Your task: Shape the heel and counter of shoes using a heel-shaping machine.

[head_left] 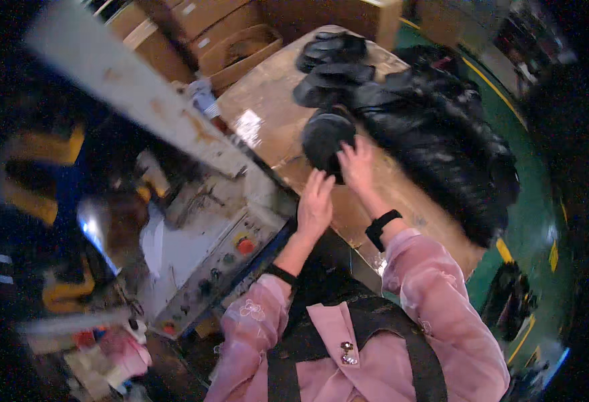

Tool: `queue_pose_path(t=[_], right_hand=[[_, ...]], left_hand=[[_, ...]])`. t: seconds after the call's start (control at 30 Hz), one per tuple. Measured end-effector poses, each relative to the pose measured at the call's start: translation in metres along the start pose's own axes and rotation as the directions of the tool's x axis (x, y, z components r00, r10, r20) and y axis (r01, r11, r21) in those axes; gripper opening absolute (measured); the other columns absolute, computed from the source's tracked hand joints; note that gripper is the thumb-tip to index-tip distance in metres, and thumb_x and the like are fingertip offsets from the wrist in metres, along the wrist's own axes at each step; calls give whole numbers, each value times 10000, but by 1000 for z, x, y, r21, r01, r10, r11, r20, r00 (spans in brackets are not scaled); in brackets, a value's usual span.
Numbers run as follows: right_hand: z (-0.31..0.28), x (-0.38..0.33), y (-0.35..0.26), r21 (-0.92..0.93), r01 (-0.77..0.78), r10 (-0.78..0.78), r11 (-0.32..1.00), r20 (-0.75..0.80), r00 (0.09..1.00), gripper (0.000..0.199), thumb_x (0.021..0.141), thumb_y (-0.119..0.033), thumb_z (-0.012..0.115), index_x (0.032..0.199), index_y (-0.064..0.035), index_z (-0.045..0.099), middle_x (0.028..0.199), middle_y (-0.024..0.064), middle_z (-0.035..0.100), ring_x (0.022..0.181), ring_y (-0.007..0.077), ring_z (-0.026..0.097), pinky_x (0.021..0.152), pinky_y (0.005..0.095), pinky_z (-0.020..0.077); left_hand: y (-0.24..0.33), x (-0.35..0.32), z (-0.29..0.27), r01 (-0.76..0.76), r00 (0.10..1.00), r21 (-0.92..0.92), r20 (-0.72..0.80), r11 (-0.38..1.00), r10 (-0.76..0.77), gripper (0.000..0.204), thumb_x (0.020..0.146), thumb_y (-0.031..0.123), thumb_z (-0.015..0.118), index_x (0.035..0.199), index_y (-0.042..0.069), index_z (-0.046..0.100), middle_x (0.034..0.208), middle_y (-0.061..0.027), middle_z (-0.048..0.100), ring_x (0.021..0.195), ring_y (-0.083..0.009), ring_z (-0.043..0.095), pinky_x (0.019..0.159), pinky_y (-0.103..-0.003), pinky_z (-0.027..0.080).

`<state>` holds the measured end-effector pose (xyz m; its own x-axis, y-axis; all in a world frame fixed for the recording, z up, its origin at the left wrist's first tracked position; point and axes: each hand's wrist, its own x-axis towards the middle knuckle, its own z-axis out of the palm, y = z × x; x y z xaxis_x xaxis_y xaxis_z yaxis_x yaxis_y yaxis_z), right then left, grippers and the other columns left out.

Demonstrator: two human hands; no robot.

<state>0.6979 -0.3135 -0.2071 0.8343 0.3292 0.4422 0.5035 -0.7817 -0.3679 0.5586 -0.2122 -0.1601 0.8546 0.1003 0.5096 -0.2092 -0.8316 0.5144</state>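
Observation:
A small stack of black, rounded flat pieces lies on the brown tabletop in front of me. My right hand rests over its near right side, fingers spread against the black material. At the near left edge, my left hand has its fingers stretched out, the tips touching or almost touching the stack. What kind of pieces they are cannot be made out. Farther up the table lie more black rounded pieces, with another bunch behind them.
A long heap of black shiny material covers the table's right side. To the left stands a machine with a pale beam and a control panel with a red button. Cardboard boxes stand at the back. Green floor with yellow lines runs along the right.

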Motion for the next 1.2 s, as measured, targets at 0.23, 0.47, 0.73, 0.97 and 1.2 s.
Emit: queue_pose_path(t=[0.23, 0.47, 0.73, 0.97, 1.2], right_hand=[[34, 14, 41, -601, 440, -390, 667, 221, 894, 207, 871, -256, 502, 967, -144, 647, 814, 115, 612, 745, 271, 603, 610, 394, 502], [32, -11, 10, -7, 185, -183, 983, -209, 961, 423, 881, -374, 541, 1130, -38, 604, 1097, 181, 610, 984, 337, 582, 843, 396, 450], [23, -144, -182, 342, 56, -50, 938, -27, 998, 440, 877, -320, 572, 1195, -17, 546, 1088, 198, 608, 1031, 345, 568, 861, 415, 458], [70, -253, -307, 527, 362, -454, 769, 51, 890, 366, 865, -180, 585, 1192, -15, 567, 1148, 158, 605, 1009, 262, 595, 833, 343, 462], [12, -355, -473, 885, -123, -692, 449, 431, 579, 305, 921, -137, 489, 1197, -16, 532, 1173, 96, 568, 1077, 201, 538, 918, 313, 426]], left_hand=[[-21, -245, -96, 594, 799, -123, 205, 795, -565, 203, 766, 95, 578, 956, 41, 621, 940, -145, 604, 961, -351, 551, 829, -419, 456], [3, -534, -256, 973, 168, -136, -143, 187, -975, 289, 790, 170, 569, 1064, 91, 615, 905, -142, 644, 843, -319, 621, 745, -404, 489], [170, -807, -498, 921, -231, 76, -680, -381, -695, 226, 787, 199, 569, 981, 150, 676, 1036, -112, 637, 909, -286, 615, 767, -384, 500], [223, -941, -572, 614, -136, 648, -476, -451, -869, 203, 721, 276, 643, 897, 192, 704, 1123, -28, 608, 1154, -272, 488, 856, -392, 465], [196, -940, -618, 849, -292, 336, -345, -408, -892, 151, 672, 172, 613, 794, 115, 682, 950, -130, 626, 945, -336, 577, 797, -414, 467]])
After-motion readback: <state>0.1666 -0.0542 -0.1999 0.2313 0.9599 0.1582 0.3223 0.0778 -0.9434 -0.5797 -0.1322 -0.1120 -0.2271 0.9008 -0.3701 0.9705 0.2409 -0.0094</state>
